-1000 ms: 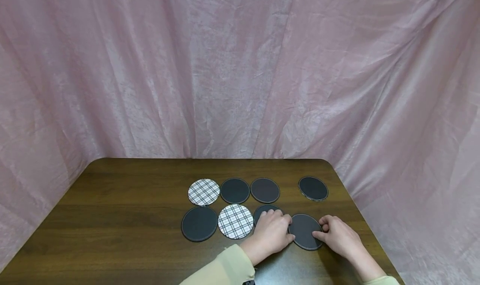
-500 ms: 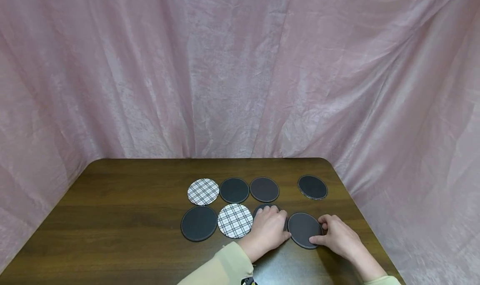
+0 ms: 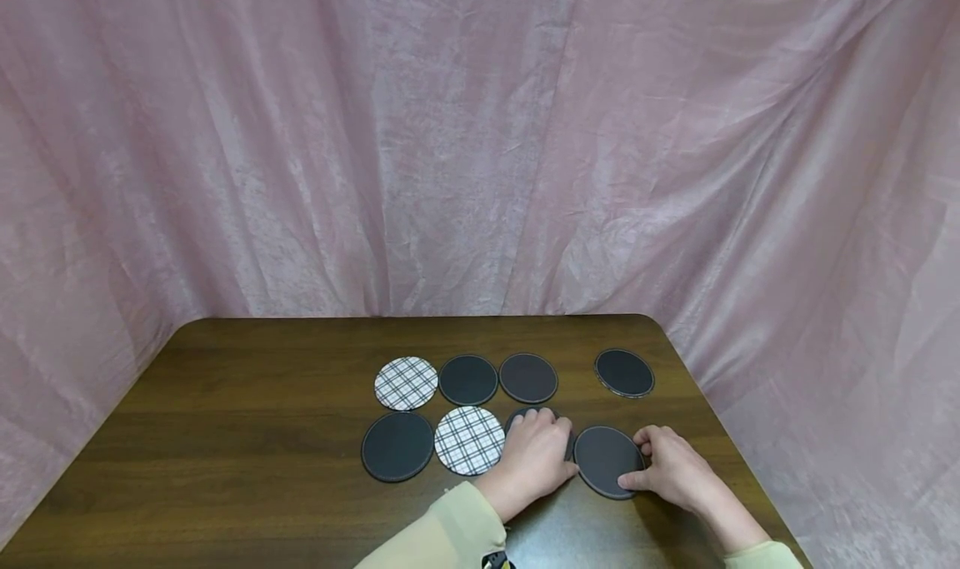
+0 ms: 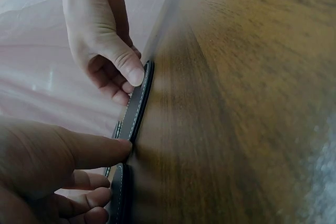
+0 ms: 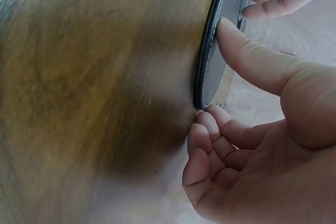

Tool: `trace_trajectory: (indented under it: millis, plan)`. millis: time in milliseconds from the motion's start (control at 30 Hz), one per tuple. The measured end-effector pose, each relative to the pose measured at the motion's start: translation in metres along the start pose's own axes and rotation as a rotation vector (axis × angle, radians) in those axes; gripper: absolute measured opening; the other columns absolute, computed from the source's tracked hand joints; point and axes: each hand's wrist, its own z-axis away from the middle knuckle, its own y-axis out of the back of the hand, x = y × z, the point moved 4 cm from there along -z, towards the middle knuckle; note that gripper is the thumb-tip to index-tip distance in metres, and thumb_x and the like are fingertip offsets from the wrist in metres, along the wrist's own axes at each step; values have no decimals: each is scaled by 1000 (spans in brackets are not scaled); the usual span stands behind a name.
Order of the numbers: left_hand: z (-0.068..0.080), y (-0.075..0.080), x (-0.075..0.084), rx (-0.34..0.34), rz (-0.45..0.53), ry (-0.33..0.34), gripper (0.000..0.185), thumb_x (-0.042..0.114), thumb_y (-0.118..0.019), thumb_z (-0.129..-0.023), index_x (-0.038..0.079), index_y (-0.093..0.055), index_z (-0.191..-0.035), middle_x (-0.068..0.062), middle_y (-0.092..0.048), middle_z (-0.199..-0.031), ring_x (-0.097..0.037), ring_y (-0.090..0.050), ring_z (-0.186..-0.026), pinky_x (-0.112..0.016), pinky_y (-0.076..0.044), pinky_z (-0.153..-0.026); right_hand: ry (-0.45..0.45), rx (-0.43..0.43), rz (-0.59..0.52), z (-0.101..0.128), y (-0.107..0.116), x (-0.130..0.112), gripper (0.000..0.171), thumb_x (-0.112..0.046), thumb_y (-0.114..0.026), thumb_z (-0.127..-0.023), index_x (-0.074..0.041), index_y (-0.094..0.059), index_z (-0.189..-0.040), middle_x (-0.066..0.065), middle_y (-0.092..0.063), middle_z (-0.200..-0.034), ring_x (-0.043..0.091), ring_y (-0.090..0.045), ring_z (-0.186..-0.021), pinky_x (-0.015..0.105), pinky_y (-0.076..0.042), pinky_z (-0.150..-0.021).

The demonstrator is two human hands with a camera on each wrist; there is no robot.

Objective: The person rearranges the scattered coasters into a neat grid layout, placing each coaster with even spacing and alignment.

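Round stitched coasters lie on the wooden table. My right hand (image 3: 675, 469) pinches the right edge of the front-right dark coaster (image 3: 606, 461); its thumb lies on the top face, the other fingers curl at the rim. From the left, my left hand (image 3: 531, 465) reaches in palm down. Its fingers rest on another dark coaster (image 4: 121, 195), mostly hidden beneath them in the head view. The left thumb (image 4: 123, 148) extends to the left rim of the front-right coaster. In the right wrist view, the pinched coaster (image 5: 218, 51) appears nearly edge-on.
Front row, leftward: a white plaid coaster (image 3: 470, 441) and a dark one (image 3: 397, 446). Behind are another plaid coaster (image 3: 406, 383), a black one (image 3: 468, 379) and a brownish one (image 3: 528, 377). A separate dark coaster (image 3: 625, 373) lies at back right. Pink curtain (image 3: 465, 136) surrounds the table.
My left hand has shifted slightly left and back, its fingers farther over the coaster below them. The front-right coaster has slid a little left, and my right thumb reaches farther over it.
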Motion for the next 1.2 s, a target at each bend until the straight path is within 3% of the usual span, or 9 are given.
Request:
trace_trajectory:
  millis: [267, 400, 667, 900, 1200]
  plan:
    - [1, 0, -3, 9, 10, 0, 46, 46, -96, -84, 17, -80, -115, -3, -72, -104, -23, -65, -95, -36, -46, -78, -20, -34, -103, -3, 0, -2, 72, -19, -103, -79, 10, -59, -127, 18, -66, -116, 31, -66, -104, 56, -53, -93]
    - [1, 1, -5, 16, 13, -4, 42, 44, -96, -84, 18, -79, -111, -2, -73, -105, -23, -66, -95, -35, -46, -78, -33, -24, -131, -3, 0, -3, 73, -19, -103, -79, 7, -57, -130, 13, -67, -114, 26, -65, -99, 51, -53, -90]
    - [1, 4, -7, -33, 36, -13, 48, 45, -95, -85, 17, -81, -120, -2, -74, -108, -22, -65, -97, -35, -46, -79, -19, -32, -250, 2, -3, -2, 70, -14, -98, -85, 0, -50, -134, 3, -70, -99, 19, -64, -89, 41, -46, -85]
    - [1, 8, -23, -63, 213, -1, 45, 41, -92, -89, 16, -81, -124, 1, -74, -106, -20, -65, -98, -36, -47, -81, 12, -79, -416, 7, 3, 2, 43, -13, -79, -104, 2, -52, -134, 5, -67, -89, 23, -59, -85, 38, -44, -82]
    - [2, 31, -47, -39, 433, 48, 39, 36, -82, -102, 14, -77, -133, 5, -70, -99, -14, -65, -93, -38, -51, -86, -13, -62, -416, 4, 13, -7, 44, -24, -75, -108, -2, -53, -139, 5, -71, -99, 25, -62, -97, 46, -46, -91]
